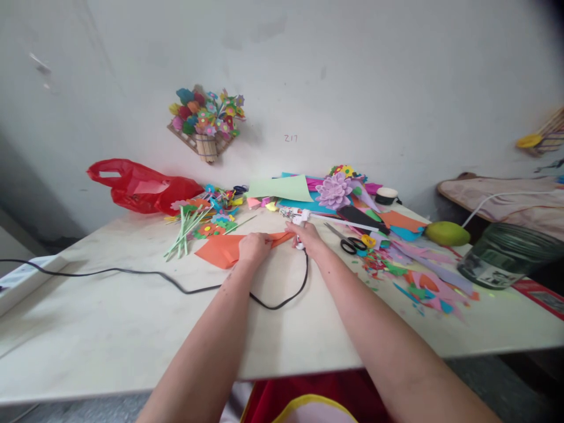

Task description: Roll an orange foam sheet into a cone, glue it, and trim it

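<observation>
Left hand [254, 248]: fingers pinch an orange sheet [220, 249]
Right hand [309, 237]: at a white glue gun [304, 217], finger grip unclear

A lilac flower with layered petals [333, 191] sits at the back of a pale table [110, 329]. Left of the flower lie a mint-green rectangular sheet [278, 188] and, farther off, a glossy red plastic bag [145, 189]. In front of it are black-handled metal scissors [342, 236]; well to its right, a yellow-green oval fruit [447, 234] and, farther right, a dark green see-through jar [497, 249].
</observation>
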### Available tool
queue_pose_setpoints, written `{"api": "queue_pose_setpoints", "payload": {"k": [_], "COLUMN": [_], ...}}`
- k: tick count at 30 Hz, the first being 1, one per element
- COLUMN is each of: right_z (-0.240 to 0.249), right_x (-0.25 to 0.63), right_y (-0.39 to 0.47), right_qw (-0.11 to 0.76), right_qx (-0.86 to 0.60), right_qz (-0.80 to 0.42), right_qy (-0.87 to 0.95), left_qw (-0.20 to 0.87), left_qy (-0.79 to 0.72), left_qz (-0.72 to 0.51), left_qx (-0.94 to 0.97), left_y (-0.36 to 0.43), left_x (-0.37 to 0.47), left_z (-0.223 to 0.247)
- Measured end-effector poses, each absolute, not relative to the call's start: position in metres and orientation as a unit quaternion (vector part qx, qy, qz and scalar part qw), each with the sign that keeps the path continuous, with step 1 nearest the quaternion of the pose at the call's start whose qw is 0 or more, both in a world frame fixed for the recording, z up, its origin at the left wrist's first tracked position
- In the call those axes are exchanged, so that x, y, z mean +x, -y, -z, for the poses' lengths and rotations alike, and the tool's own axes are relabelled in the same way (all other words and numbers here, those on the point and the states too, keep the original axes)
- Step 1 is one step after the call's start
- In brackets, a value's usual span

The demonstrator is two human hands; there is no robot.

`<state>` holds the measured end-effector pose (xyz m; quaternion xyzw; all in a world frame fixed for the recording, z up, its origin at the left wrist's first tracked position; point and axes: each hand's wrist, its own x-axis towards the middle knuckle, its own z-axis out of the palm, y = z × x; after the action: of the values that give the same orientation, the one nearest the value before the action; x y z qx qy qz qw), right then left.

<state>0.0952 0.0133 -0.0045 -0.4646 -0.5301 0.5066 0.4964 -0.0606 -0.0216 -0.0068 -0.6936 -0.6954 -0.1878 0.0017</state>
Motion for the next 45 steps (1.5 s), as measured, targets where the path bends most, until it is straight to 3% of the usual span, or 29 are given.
{"api": "queue_pose_setpoints", "payload": {"k": [12,21,40,45], "right_z": [0.006,-0.002,-0.022,-0.025], "right_x": [0.087,0.093,0.139,0.134], "right_y": [-0.008,-0.004,0.019,0.023], "right_qw": [0.478,0.525,0.280,0.255], "right_qx": [-0.476,-0.449,-0.480,-0.481], "right_qz": [-0.513,-0.500,-0.518,-0.506], "right_qy": [0.531,0.523,0.650,0.669], "left_qw": [-0.006,-0.085,-0.112,-0.104], "left_qy": [0.680,0.600,0.571,0.575], "left_qz": [0.216,0.285,0.301,0.293], "left_qx": [-0.701,-0.743,-0.755,-0.757], "left_y": [0.021,0.019,0.012,0.010], "left_x": [-0.066,-0.089,-0.100,-0.101], "left_z": [0.008,0.012,0.016,0.018]}}
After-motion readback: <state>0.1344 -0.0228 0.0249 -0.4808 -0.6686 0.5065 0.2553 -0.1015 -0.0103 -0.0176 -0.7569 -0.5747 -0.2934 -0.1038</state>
